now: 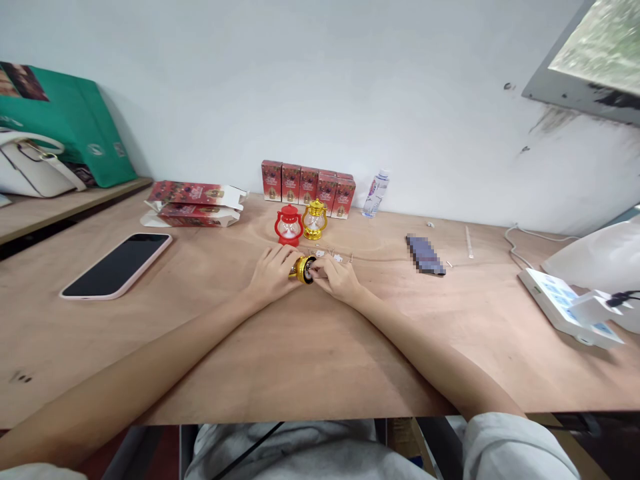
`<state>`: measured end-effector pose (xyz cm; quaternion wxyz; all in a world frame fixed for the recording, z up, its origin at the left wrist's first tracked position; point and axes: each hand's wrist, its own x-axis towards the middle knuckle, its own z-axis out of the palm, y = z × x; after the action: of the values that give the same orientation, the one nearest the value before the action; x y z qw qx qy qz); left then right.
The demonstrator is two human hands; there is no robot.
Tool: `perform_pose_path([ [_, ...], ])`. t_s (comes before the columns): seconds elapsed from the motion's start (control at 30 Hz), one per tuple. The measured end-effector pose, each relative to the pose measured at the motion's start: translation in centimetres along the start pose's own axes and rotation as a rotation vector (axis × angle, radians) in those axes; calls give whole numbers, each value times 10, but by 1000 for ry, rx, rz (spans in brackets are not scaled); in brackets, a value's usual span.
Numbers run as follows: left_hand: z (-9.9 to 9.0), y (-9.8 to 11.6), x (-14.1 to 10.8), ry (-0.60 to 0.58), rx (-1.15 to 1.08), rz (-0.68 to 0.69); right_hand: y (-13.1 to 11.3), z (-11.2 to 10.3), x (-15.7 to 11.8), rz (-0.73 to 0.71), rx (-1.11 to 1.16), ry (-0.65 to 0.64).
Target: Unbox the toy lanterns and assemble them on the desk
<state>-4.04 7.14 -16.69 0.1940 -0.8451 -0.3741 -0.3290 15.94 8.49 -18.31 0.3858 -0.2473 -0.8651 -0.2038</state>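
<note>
My left hand [274, 273] is wrapped round a small gold lantern [301, 269] that lies on its side, its dark base turned to the right. At that base my right hand [337, 277] has its fingertips pinched together; whether something small is between them is hidden. Just behind my hands stand a red lantern [289, 225] and a second gold lantern [315, 220], both upright. A few small pale pieces [338, 258] lie on the table right behind my right hand.
Several red boxes [300, 183] stand along the wall beside a clear bottle [376, 193]. Flattened red packaging [195, 203] and a phone [120, 267] lie on the left. A pixelated dark object [425, 255] and a white power strip [567, 307] are on the right.
</note>
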Motion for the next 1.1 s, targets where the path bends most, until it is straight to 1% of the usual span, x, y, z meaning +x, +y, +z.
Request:
perform_pose_path([
  [0.13, 0, 1, 0, -26, -2, -26, 0, 1, -1, 35, 8, -32],
  [0.47, 1, -1, -1, -7, -5, -24, -2, -1, 0, 66, 25, -54],
  [0.7, 2, -2, -1, -6, 29, 10, -2, -2, 3, 37, 43, -61],
  [0.8, 2, -2, 0, -12, 32, 11, -2, -1, 2, 28, 3, -36],
  [0.97, 3, -2, -1, 20, 63, 37, -2, 1, 1, 32, -73, -28],
  [1.1, 3, -2, -1, -8, 71, 26, -3, -1, 1, 14, -70, -11],
])
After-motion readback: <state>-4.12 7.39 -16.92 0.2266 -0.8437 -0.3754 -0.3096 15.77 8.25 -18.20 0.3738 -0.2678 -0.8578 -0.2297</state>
